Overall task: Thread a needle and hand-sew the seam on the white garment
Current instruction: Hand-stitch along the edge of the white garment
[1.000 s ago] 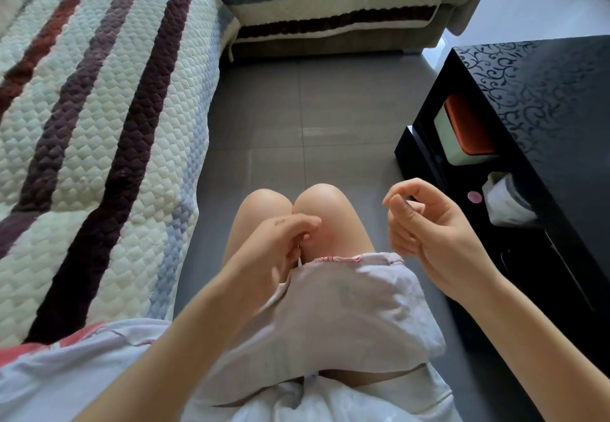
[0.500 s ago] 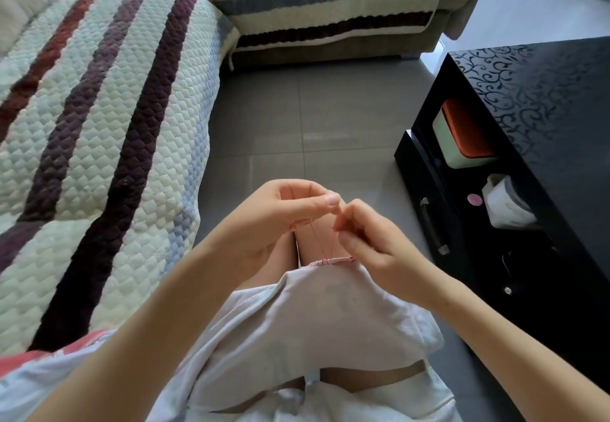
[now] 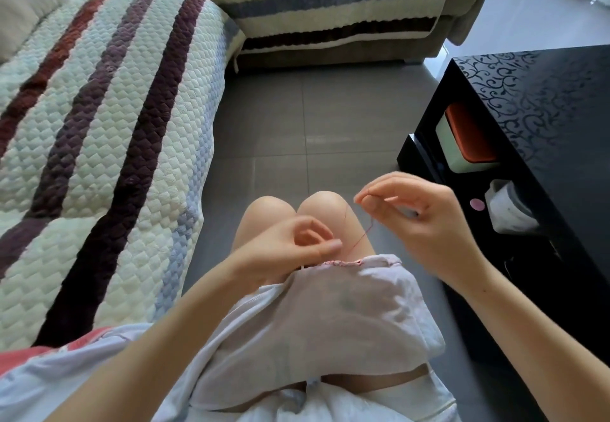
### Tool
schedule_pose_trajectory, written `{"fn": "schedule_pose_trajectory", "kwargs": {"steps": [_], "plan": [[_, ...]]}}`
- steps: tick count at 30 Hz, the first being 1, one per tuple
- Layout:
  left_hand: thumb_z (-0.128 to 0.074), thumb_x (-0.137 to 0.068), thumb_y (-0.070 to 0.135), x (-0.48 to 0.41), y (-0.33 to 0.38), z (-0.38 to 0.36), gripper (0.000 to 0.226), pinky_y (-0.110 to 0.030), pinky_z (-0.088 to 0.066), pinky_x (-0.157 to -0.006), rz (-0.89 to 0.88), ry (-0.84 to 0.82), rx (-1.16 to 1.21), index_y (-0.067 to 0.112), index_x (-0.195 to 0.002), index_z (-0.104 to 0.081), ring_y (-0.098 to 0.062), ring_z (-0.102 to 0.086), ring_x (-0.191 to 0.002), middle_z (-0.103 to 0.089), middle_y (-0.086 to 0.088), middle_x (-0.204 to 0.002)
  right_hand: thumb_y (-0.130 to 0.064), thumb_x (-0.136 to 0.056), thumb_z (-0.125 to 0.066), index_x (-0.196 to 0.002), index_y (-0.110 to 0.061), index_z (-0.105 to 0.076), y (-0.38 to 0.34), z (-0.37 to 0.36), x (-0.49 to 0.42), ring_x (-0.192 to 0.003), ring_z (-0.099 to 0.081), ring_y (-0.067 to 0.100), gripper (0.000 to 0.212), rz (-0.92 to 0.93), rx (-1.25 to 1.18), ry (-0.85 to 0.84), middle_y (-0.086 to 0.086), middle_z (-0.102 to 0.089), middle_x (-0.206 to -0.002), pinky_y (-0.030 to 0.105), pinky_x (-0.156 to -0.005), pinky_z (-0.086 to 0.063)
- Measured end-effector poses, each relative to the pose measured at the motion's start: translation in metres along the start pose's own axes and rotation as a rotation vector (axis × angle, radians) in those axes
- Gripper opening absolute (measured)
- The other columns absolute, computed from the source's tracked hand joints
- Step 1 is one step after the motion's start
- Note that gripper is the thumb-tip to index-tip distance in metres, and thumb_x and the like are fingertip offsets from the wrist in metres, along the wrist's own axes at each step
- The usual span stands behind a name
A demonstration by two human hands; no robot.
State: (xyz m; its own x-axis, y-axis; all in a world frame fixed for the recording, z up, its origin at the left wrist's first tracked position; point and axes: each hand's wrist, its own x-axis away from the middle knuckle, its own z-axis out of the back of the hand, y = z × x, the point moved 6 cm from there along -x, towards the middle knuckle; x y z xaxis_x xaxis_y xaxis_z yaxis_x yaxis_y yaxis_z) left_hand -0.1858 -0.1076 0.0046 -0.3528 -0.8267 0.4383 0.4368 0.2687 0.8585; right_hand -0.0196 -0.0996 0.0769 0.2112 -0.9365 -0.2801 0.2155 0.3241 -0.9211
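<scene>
Right hand [image 3: 419,223] pinching thread [image 3: 363,235], left hand's [image 3: 290,246] hold unclear

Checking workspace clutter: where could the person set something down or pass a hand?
Free: the quilted sofa cover left of the lap, the black tabletop on the right, and the grey floor between them. Crowded: the table's shelf with the orange-lidded box, and around the lap, with the white garment, left hand and right hand.
</scene>
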Motion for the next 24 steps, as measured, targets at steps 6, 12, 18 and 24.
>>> {"fn": "schedule_pose_trajectory", "kwargs": {"steps": [6,12,18,24], "plan": [[-0.079,-0.071,0.028,0.004,-0.014,-0.02,0.018,-0.022,-0.042,-0.068,0.029,-0.036,0.112,0.014,-0.078,-0.072,-0.004,-0.055,-0.067,-0.064,0.007,-0.069,-0.018,-0.082,-0.07,-0.079,-0.01,-0.071,0.001,0.026,-0.031,-0.077,-0.07,0.024,0.009,-0.166,-0.334,-0.002,0.007,-0.073,-0.077,0.035,-0.079,-0.057],[-0.079,-0.078,0.014,0.001,-0.011,-0.024,0.012,-0.023,-0.043,-0.068,0.051,0.002,0.154,0.004,-0.08,-0.073,-0.007,-0.056,-0.067,-0.065,0.001,-0.07,-0.014,-0.093,-0.051,-0.086,-0.009,-0.06,0.022,0.05,-0.085,-0.064,-0.065,0.016,0.013,-0.387,-0.668,0.101,0.002,-0.065,-0.064,0.028,-0.062,-0.055],[-0.08,-0.076,0.015,0.003,-0.012,-0.024,0.01,-0.026,-0.042,-0.067,0.074,0.021,0.212,0.015,-0.069,-0.074,-0.01,-0.055,-0.064,-0.064,0.0,-0.066,-0.014,-0.09,-0.057,-0.077,-0.019,-0.062,0.059,0.066,-0.113,-0.051,-0.041,0.004,0.016,-0.281,0.11,0.285,-0.006,-0.047,-0.06,0.022,-0.052,-0.034],[-0.079,-0.065,0.026,0.005,-0.01,-0.021,0.01,-0.026,-0.043,-0.066,0.055,0.001,0.263,0.018,-0.065,-0.074,-0.011,-0.056,-0.064,-0.065,-0.002,-0.067,-0.024,-0.084,-0.069,-0.094,-0.036,-0.072,0.047,-0.013,-0.042,-0.051,-0.036,0.005,0.015,-0.23,0.501,-0.723,-0.014,-0.041,-0.05,0.018,-0.052,-0.026]]}}
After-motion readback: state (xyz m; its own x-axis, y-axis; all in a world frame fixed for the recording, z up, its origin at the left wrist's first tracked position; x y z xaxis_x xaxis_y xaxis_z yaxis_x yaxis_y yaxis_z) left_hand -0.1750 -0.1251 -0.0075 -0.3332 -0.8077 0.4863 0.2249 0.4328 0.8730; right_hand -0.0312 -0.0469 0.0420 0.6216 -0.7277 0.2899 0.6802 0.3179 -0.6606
